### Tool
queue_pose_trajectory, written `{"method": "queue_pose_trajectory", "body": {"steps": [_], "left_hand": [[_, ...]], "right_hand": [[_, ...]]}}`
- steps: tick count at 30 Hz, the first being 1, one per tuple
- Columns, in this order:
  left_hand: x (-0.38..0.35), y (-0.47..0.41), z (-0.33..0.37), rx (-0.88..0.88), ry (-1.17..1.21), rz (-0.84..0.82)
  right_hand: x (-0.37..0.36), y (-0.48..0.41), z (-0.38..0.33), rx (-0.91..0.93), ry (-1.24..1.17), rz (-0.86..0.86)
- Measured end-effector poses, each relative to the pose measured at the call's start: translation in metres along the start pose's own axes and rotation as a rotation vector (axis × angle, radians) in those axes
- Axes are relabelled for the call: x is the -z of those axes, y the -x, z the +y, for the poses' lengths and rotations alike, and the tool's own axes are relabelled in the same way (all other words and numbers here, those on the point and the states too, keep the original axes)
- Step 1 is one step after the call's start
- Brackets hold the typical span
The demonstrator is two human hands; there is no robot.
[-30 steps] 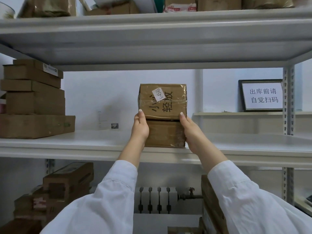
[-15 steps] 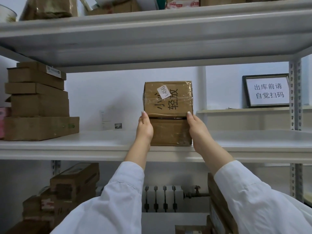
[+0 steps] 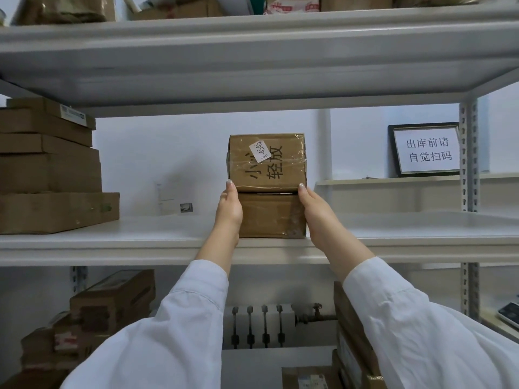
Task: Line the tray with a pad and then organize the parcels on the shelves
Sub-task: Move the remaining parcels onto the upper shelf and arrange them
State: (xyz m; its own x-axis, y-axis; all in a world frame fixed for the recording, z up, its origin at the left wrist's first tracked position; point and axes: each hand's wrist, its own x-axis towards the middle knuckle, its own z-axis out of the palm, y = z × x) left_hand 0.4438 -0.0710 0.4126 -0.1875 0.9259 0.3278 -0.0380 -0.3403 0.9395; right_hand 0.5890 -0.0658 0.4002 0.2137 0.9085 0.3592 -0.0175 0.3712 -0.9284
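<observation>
Two brown cardboard parcels stand stacked on the middle shelf. The top parcel is wrapped in clear tape, bears black handwriting and a white label reading K-4545. The bottom parcel rests on the shelf near its front edge. My left hand presses flat against the stack's left side and my right hand against its right side, fingertips reaching the seam between the two parcels. No tray or pad is in view.
A pile of flat cardboard boxes fills the shelf's left end. A framed sign stands on a ledge at the right. More parcels sit below, with others on the top shelf. A radiator is behind.
The stack and both hands hold the same grip; my hands have slid slightly lower on the sides. Only the camera view has shifted a little.
</observation>
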Motion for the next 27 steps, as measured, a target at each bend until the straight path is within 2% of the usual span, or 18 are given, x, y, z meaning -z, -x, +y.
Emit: {"method": "queue_pose_trajectory", "body": {"steps": [5, 12, 19, 27], "left_hand": [[0.000, 0.008, -0.009, -0.098, -0.038, 0.053], [-0.001, 0.030, -0.031, -0.266, -0.029, 0.191], [0.002, 0.059, -0.072, -0.441, 0.044, 0.200], [0.003, 0.083, -0.127, -0.408, 0.149, 0.201]], "right_hand": [[-0.001, 0.022, -0.004, 0.104, 0.002, 0.075], [0.005, 0.064, 0.010, 0.277, -0.036, 0.284], [0.019, 0.089, 0.054, 0.233, 0.007, 0.301], [0.033, 0.117, 0.114, 0.103, 0.043, 0.268]]}}
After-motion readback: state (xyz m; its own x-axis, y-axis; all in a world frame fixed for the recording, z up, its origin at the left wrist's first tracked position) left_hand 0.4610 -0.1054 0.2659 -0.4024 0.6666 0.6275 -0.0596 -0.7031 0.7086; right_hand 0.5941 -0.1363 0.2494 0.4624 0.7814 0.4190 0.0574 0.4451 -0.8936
